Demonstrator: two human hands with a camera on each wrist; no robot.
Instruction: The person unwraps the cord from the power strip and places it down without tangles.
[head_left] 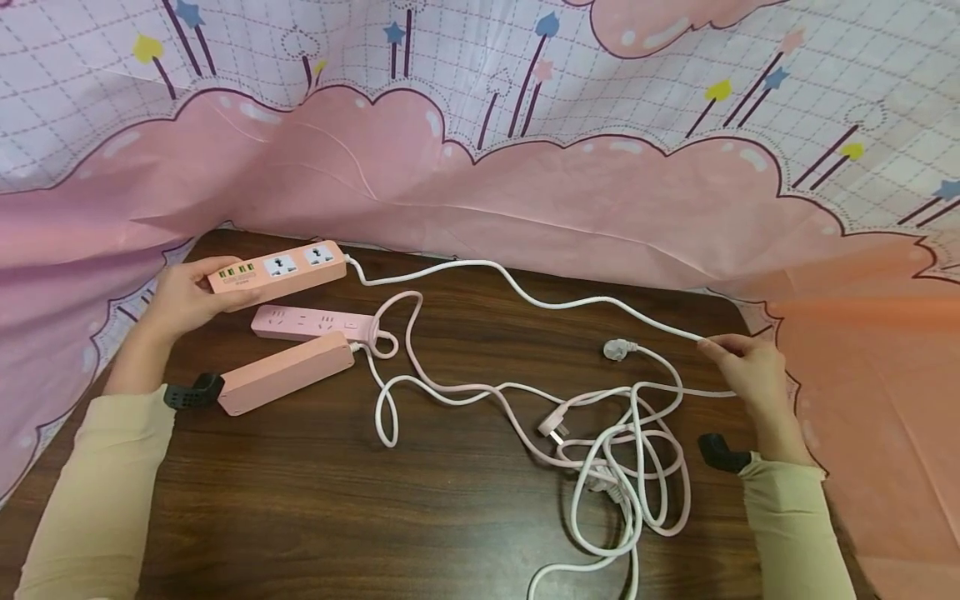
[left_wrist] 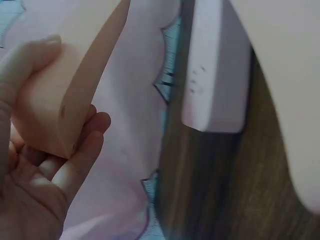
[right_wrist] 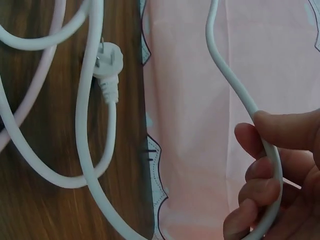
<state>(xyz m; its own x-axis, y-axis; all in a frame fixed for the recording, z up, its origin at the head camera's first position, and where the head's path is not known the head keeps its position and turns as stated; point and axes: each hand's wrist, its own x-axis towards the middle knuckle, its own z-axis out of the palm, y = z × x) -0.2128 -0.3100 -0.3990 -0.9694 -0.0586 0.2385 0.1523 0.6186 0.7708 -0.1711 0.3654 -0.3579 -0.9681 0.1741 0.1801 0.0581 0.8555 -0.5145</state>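
At the left, the left hand (head_left: 183, 296) grips one end of an orange-pink power strip (head_left: 300, 279) with white sockets and USB ports, held raised near the table's back edge. In the left wrist view its thumb lies on one side and fingers curl under the strip's end (left_wrist: 55, 100). A white cord (head_left: 480, 263) runs from that strip across to the right hand (head_left: 753, 375), which pinches it between thumb and fingers. Below the held strip lie a pink power strip (head_left: 300, 323) and a second orange-pink strip (head_left: 288, 372), its plain side showing.
Tangled white and pink cords (head_left: 637, 467) cover the right side of the dark wooden table (head_left: 300, 517). A white plug (head_left: 617, 349) and a pink plug (head_left: 555, 423) lie among them. Behind hangs a pink patterned curtain (head_left: 525, 200), also down both sides.
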